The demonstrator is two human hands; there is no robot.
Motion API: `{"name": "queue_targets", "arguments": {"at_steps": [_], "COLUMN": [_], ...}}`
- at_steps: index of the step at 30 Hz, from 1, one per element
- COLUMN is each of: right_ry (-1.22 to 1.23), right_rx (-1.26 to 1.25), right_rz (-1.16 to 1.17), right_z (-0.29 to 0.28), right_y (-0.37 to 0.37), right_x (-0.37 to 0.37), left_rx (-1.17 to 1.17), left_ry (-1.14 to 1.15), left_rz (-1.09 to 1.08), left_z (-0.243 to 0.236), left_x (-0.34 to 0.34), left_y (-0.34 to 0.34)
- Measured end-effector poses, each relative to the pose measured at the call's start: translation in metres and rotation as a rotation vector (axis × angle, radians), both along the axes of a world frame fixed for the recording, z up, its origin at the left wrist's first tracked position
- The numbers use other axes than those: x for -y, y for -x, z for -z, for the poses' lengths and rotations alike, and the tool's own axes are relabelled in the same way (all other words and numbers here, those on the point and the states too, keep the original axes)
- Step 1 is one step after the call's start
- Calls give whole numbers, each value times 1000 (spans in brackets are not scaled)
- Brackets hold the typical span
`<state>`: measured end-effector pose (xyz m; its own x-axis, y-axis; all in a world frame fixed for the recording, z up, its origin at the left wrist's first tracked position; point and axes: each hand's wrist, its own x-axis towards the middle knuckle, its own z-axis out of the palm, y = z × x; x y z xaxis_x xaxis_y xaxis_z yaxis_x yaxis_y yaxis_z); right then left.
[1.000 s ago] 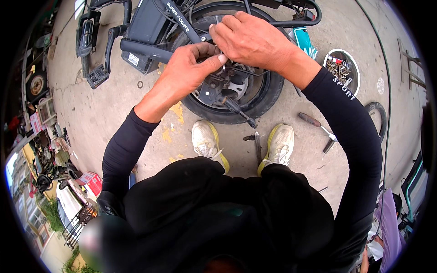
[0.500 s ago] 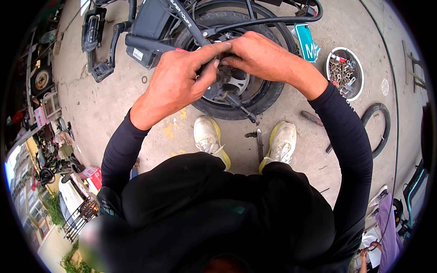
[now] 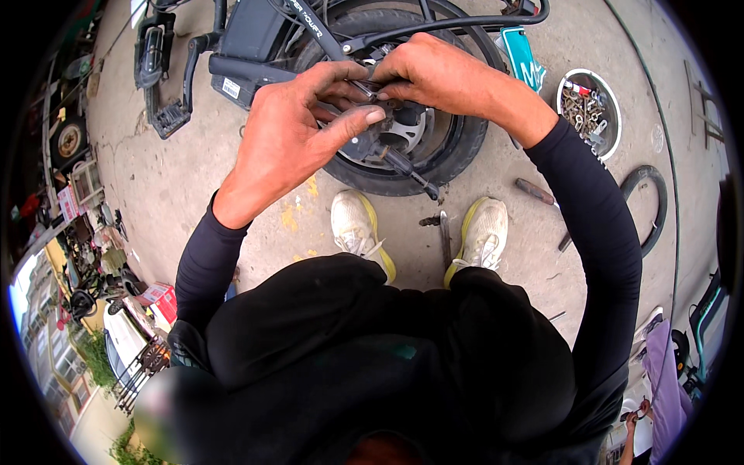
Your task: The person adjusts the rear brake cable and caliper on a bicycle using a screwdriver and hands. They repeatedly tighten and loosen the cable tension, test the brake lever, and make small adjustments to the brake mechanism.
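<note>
At the top middle of the frame, both hands meet over the black wheel (image 3: 403,147). The left hand (image 3: 291,132) and right hand (image 3: 434,74) pinch a small part together (too hidden to name). Work looks unfinished; tools lie around.

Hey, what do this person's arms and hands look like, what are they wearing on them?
Both forearms are covered by snug black long sleeves ending at the wrists. The left hand and right hand are bare, without gloves, and look smudged with dark grime on the fingers. No watch or rings are visible.
</note>
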<state>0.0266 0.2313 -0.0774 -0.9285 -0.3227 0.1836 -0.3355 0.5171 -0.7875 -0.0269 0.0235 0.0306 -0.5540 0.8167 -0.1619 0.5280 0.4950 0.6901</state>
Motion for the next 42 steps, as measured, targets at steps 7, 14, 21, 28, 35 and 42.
{"name": "queue_targets", "arguments": {"at_steps": [7, 14, 21, 28, 35, 42], "right_ry": [12, -54, -40, -131, 128, 256], "right_rx": [79, 93, 153, -4, -112, -190], "right_rz": [-102, -142, -173, 16, 513, 651], "right_z": [-16, -22, -16, -11, -16, -8], "right_y": [4, 6, 8, -7, -70, -76], "right_x": [2, 1, 4, -15, 30, 100], "left_rx": [-238, -309, -268, -201, 91, 570], "left_ry": [-109, -107, -83, 99, 173, 201], "left_rz": [42, 96, 80, 56, -176, -484], "left_z": [5, 5, 4, -12, -1, -9], "left_x": [2, 1, 3, 0, 0, 5], "left_y": [10, 9, 4, -8, -12, -14]}}
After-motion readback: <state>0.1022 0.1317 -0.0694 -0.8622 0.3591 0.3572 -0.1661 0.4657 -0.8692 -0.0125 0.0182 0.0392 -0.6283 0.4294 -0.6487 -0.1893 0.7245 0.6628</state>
